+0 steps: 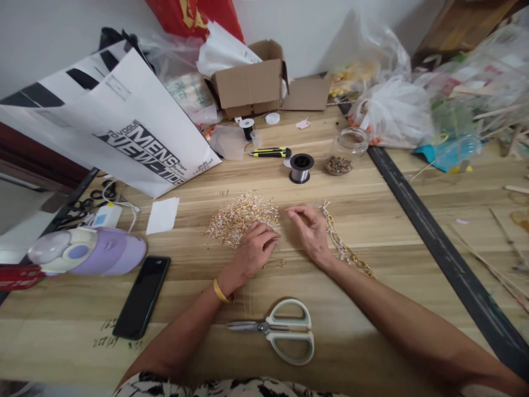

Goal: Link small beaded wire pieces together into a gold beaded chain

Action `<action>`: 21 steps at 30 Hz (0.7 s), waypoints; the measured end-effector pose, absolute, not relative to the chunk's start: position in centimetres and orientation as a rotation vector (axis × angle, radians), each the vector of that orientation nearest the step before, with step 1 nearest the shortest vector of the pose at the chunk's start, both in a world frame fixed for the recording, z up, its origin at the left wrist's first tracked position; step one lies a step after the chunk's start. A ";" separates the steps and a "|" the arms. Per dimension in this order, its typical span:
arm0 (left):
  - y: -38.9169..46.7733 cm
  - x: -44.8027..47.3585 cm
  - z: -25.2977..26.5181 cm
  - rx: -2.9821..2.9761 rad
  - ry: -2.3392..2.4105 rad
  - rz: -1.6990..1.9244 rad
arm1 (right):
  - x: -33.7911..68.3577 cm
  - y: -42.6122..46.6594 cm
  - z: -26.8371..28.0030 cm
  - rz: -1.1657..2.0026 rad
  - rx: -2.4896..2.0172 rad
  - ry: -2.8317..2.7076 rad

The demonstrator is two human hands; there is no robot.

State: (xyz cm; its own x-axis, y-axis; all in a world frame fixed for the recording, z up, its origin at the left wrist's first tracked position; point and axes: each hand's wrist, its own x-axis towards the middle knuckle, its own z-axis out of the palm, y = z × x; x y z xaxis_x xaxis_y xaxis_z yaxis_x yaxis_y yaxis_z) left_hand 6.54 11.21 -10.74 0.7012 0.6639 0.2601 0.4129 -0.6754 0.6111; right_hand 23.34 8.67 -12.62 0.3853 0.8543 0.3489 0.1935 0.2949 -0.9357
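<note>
- Resting on the wooden table [372,342], the left hand [253,249] lies knuckles up at the near edge of a pile of small gold and white findings [239,218], fingers curled under; whether they pinch anything cannot be told.
- The right hand [309,229] lies just beside it, fingers loosely bent, with nothing visibly grasped.
- A gold chain [341,245] runs along the outer side of the right hand.
- White-handled scissors [285,331] lie closed, nearer the person.
- A black phone [142,296] lies well to the left.
</note>
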 end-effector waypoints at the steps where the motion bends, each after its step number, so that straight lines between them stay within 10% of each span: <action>1: 11.1 6.6 -10.6 2.407 0.818 0.620 | 23.4 8.8 -12.6 0.591 -1.226 -1.097; 21: 11.0 8.7 -10.2 2.751 0.748 0.309 | 23.6 9.1 -13.0 0.703 -1.228 -1.084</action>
